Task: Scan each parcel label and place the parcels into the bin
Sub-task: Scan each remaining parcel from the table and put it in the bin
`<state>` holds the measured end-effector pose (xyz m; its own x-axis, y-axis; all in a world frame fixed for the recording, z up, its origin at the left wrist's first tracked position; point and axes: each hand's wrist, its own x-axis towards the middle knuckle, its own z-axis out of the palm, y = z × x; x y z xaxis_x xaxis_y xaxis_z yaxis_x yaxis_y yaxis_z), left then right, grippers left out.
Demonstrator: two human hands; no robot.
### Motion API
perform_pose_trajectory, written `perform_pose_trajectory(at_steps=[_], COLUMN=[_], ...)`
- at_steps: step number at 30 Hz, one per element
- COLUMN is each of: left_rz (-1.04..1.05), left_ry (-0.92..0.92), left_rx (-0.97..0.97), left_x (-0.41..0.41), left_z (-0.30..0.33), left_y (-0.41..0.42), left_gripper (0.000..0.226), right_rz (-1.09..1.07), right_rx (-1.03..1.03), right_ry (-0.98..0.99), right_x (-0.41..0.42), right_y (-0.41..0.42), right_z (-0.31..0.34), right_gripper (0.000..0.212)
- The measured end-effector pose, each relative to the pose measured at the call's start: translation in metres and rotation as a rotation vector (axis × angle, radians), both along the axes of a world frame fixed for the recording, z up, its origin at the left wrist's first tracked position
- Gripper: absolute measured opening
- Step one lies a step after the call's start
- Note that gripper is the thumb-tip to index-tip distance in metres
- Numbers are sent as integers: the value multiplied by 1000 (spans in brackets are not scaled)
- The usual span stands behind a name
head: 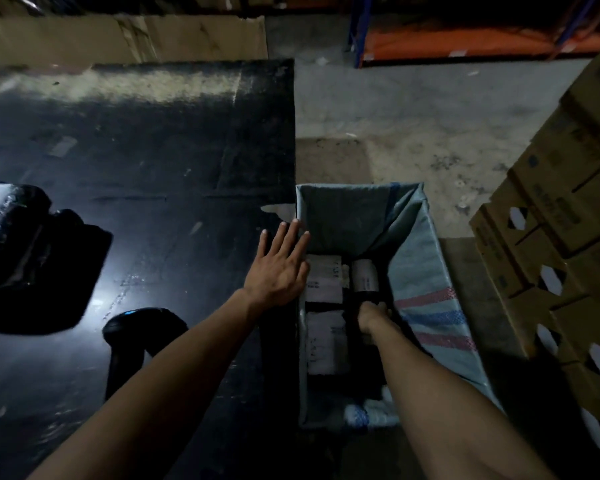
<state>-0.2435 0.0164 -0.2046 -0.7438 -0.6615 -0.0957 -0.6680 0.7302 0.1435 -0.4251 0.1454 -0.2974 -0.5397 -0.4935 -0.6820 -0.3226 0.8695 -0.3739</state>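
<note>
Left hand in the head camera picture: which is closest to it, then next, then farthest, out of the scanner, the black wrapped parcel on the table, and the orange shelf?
From the left hand, spread flat at the table's edge:
1. The scanner, just below and left of the hand on the table.
2. The black wrapped parcel, over at the table's far left.
3. The orange shelf, far off across the floor at the top right.

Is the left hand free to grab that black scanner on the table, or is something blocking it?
Probably yes. The left hand is open and empty, resting flat at the table's edge beside the bin. The scanner stands just beside that forearm, with only bare tabletop between, so pulling the hand back should reach it.
</note>
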Motion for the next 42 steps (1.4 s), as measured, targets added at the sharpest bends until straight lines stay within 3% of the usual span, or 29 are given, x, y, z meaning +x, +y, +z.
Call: perform_pose_trajectory(at_steps=[5, 8, 15, 21, 26, 31, 34, 37, 40, 42], left_rz=[27, 8, 140, 468, 629, 608, 590, 610, 624, 636], left_ry=[-1, 140, 247, 145, 97, 194, 294, 458, 647, 698], left_rx=[346, 487, 184, 27, 343, 440, 514, 497, 437, 381], left_x=[-5, 15, 141, 318, 427, 448, 453, 452, 441, 434], left_z=[38, 83, 168, 202, 186, 167, 162, 158, 161, 166], left_y=[-10, -28, -113, -194, -201, -201, -207, -198, -188, -186], left_gripper=[67, 65, 57, 78, 131, 151, 139, 125, 128, 123], right_rz=[127, 124, 243, 513, 523, 537, 413, 242, 20, -14], right_rx=[-76, -239, -505, -180, 6, -34, -166, -298, -476, -580], right_ry=[64, 121, 89, -61, -138, -98, -99, -74, -264, -334], right_x=[9, 21, 118, 232, 281, 311, 323, 328, 332, 337], right_y=[-9, -20, -67, -86, -80, -77, -70, -63, -65, -72], right_z=[69, 106, 199, 238, 234, 227, 208, 194, 200, 217], right_gripper=[59, 53, 54, 84, 105, 138, 122, 83, 48, 33])
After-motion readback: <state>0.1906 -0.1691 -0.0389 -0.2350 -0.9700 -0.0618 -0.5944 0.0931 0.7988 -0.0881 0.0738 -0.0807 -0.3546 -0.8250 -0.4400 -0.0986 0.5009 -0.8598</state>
